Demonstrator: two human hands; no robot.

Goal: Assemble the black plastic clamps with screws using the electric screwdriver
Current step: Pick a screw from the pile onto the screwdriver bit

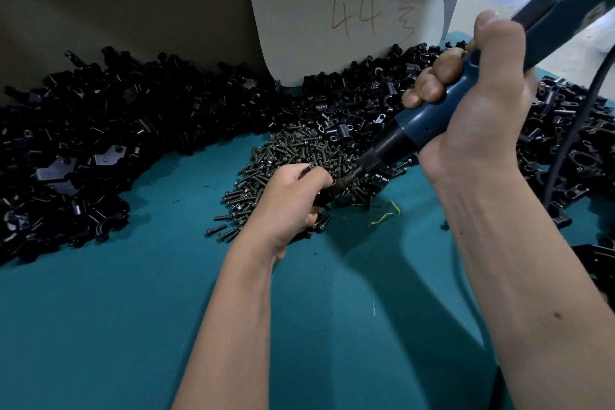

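Left hand (293, 200) clenched round a black plastic clamp (319, 198), braced low over the counter (133, 309), probably to steady the part against the driver's push. Right hand (476, 103) wrapped round the blue electric screwdriver (429, 123), tilted down and leftward so the bit meets the clamp just beside the left fingertips. Screws (293, 150) heaped directly under and beyond the left hand, within easy pinch. Clamp mostly hidden by fingers: small, black, glossy. More clamps (100, 143) piled left of and behind both hands.
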